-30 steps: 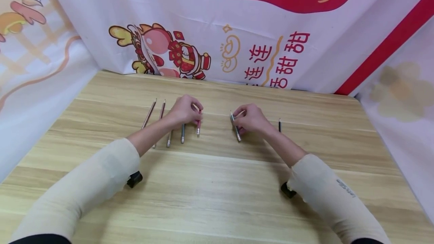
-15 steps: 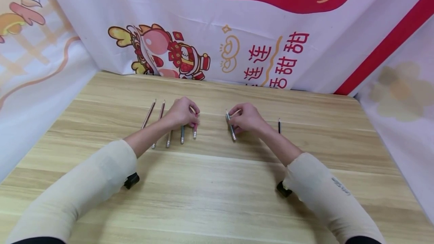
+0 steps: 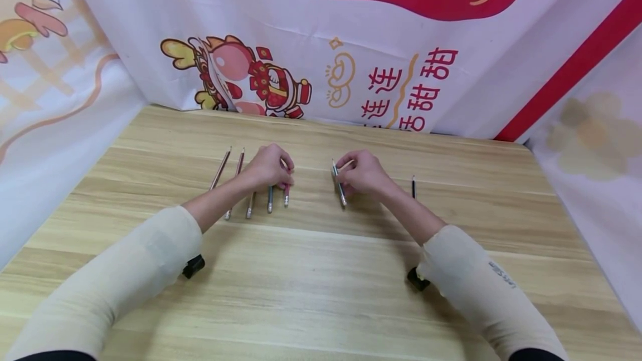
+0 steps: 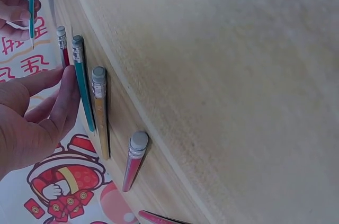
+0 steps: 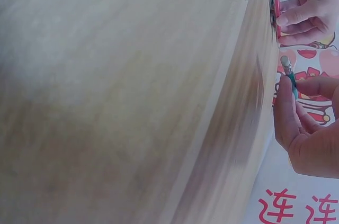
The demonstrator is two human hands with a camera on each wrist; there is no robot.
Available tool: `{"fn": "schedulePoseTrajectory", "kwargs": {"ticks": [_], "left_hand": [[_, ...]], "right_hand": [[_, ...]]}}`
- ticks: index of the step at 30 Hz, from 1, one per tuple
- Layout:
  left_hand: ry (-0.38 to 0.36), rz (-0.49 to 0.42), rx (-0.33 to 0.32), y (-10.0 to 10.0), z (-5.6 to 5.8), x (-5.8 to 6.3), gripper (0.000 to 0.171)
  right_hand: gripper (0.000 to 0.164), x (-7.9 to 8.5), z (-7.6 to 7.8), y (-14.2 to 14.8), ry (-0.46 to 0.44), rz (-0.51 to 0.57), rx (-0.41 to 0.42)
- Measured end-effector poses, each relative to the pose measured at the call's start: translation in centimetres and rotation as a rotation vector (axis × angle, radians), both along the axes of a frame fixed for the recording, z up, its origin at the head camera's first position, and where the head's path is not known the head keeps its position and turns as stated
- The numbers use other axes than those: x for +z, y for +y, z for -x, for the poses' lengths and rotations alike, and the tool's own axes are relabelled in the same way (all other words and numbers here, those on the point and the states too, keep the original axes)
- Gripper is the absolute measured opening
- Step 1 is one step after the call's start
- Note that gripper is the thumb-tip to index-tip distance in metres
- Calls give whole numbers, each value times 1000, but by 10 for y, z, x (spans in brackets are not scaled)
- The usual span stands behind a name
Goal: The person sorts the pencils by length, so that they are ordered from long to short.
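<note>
My left hand [image 3: 273, 166] pinches a red pencil [image 3: 287, 196] on the table, its eraser end toward me. In the left wrist view, a teal pencil [image 4: 82, 83] lies close beside the red one, then a yellow-brown pencil [image 4: 100, 113] and a pink-red pencil [image 4: 135, 160]. My right hand [image 3: 363, 171] grips a green pencil [image 3: 341, 196] between thumb and fingers, point away from me and slightly tilted to the left. The right wrist view shows its eraser end [image 5: 286, 62] sticking out above the fingertips.
A dark pencil [image 3: 413, 186] lies on the wooden table [image 3: 311, 283] right of my right hand, partly behind the forearm. At the far left of the row is a reddish-brown pencil [image 3: 219, 170]. A printed white and red cloth [image 3: 321, 15] hangs along the table's back edge.
My left hand has slid the red pencil left, nearer the teal one. My right hand has moved left too, carrying the green pencil toward the row. The other pencils lie where they were.
</note>
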State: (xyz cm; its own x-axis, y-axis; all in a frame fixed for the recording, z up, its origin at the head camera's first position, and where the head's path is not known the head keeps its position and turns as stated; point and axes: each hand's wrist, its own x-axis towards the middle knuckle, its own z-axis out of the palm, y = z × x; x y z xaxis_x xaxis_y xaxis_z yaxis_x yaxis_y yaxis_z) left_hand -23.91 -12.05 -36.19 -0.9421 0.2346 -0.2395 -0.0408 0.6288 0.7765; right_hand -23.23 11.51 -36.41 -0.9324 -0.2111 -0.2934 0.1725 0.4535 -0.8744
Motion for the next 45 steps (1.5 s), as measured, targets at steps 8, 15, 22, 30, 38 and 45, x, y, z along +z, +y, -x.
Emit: {"fn": "schedulePoseTrajectory", "kwargs": {"ticks": [8,15,22,30,38,45], "left_hand": [[21,45,-10,0,0,-2,21],[27,61,-14,-2,-1,-2,21],[41,72,-17,-3,-2,-2,20],[55,81,-9,-4,0,-6,21],[62,78,-18,-3,-1,-4,23],[59,62,-3,-3,-2,-5,23]], "right_hand": [[29,1,0,-1,-16,12,-5],[29,0,0,-3,-20,24,-6],[28,-3,-1,-7,-22,50,-8],[29,-3,0,-13,-25,48,-5],[28,-3,0,-22,-42,70,0],[30,-5,0,-30,-51,91,4]]}}
